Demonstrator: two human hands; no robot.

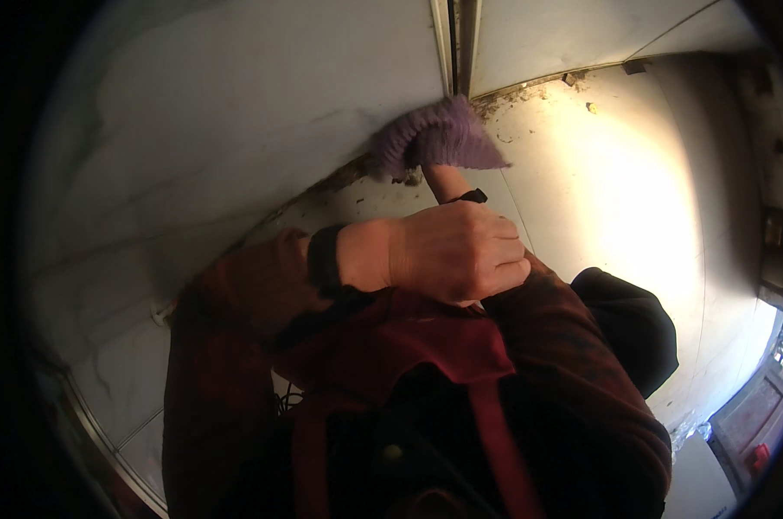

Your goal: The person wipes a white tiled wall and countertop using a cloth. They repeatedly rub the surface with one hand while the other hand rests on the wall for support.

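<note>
My right arm reaches forward to a purple ribbed cloth point(456, 138), which lies against the foot of a pale wall panel, near the corner. The cloth covers my right hand point(446, 180) down to the wrist, hiding the fingers, and is bunched around it. A black band point(472, 197) circles that forearm. Across the same forearm, by the edge of its dark red sleeve point(551, 298), my left hand point(460, 251) is closed with knuckles up. Its fingertips are curled out of sight, so what they hold is hidden. A black band point(325, 259) sits at the left wrist.
A pale wall panel point(262, 104) rises at the left, ending at a metal frame strip point(465, 43). Dirt and crumbs point(495, 104) line the joint with the brightly lit pale surface point(616, 173). Several objects, including a grey panel point(759, 415), stand at the far lower right.
</note>
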